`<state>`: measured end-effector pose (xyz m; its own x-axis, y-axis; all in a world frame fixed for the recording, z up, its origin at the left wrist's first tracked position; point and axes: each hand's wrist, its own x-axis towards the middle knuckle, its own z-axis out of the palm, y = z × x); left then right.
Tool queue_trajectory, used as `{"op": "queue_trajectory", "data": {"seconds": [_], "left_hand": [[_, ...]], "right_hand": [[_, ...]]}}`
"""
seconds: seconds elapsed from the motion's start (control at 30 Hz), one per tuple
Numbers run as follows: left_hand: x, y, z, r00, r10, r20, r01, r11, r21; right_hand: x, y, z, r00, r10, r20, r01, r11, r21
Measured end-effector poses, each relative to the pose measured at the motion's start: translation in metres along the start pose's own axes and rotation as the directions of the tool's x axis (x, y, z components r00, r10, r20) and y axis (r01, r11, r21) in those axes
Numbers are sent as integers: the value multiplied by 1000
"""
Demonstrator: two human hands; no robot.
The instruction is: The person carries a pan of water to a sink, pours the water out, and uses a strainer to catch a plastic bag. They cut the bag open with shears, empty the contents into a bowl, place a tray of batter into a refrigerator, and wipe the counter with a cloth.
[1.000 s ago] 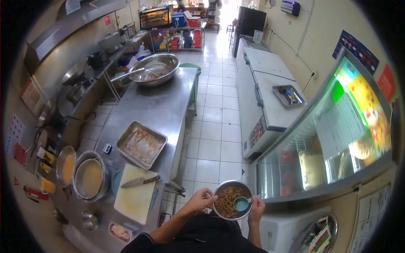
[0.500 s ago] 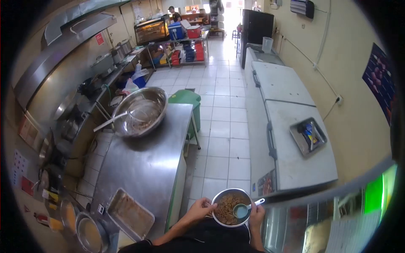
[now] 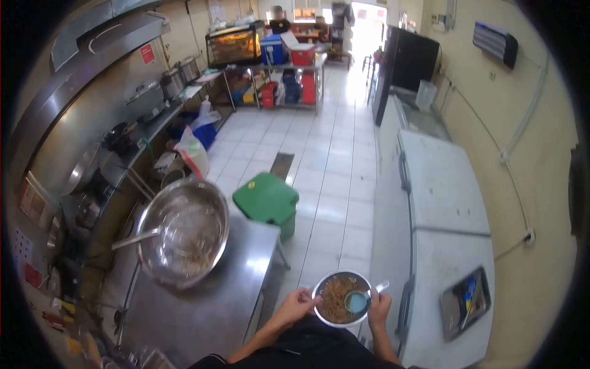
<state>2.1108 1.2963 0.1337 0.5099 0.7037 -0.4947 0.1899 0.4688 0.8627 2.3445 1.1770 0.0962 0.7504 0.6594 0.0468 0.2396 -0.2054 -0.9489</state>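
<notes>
In front of my body I carry a round metal bowl (image 3: pixel 316 289) with brown, chopped-looking food (image 3: pixel 335 299) in it. My left hand (image 3: pixel 297 307) pinches the bowl's left rim with thumb and fingers. My right hand (image 3: pixel 380 307) is closed at the right rim, by the handle of a small measuring cup (image 3: pixel 356 302). The cup rests in the bowl on the food, its inside pale blue, and its handle sticks out past the rim. How the right fingers share bowl and handle is partly hidden.
Left, a steel table (image 3: pixel 246 258) bears a large steel bowl (image 3: pixel 225 212) with a long-handled strainer (image 3: pixel 136 238). A green bin (image 3: pixel 267 197) stands beyond its corner. White chest freezers (image 3: pixel 448 258) line the right, with a metal tray (image 3: pixel 452 329) on top. Far back, a person (image 3: pixel 279 24) stands behind coolers.
I have moved forward along the aisle: the table, large bowl, bin and freezer tray are nearer. The view has turned slightly left. Both hands still hold the bowl with the cup in it.
</notes>
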Motion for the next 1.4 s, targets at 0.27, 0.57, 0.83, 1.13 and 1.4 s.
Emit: {"op": "queue_trajectory", "data": {"seconds": [0.27,0.57,0.83,1.13,1.4], "left_hand": [[259,161,9,973,-11,230,-28,986,164],[549,300,16,971,-111,212,52,963,263],[751,459,-9,1000,-8,26,9,1000,-20],[1049,577,-58,999,-14,40,15,999,-43],[1291,745,-61,980,-49,194,13,984,179]], "right_hand": [[222,-35,66,947,101,-306,-63,989,131],[532,-11,154,954,110,-279,-95,993,69],[830,-48,257,999,26,-31,-24,998,55],[1123,-41,392,998,48,-41,-47,998,33],[1346,-63,468,962,150,-228,-116,981,156]]}}
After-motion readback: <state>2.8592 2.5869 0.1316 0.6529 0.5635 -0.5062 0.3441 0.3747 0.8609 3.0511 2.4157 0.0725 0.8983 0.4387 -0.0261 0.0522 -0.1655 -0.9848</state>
